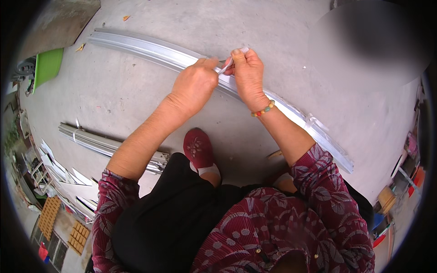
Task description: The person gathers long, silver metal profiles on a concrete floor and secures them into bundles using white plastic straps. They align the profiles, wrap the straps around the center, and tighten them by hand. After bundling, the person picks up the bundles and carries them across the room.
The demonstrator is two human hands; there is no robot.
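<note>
Long silvery metal profiles (150, 47) lie bundled on the concrete floor, running from the upper left to the lower right. Above the middle of the bundle, my left hand (198, 80) is closed on a white strip (226, 65), its fingers partly blurred. My right hand (247, 70) pinches the same strip between thumb and fingers, and the strip runs twisted between both hands. A beaded bracelet (264, 110) circles my right wrist. Farther right, another white tie (312, 121) is knotted around the profiles.
A second, shorter bundle of profiles (99, 138) lies left of my red shoe (198, 146), tied with a white band. White offcuts (68, 174) are heaped beyond it. A green container (47, 68) and a brown board (58, 25) stand at the upper left. Wooden slatted pieces (50, 217) lie lower left.
</note>
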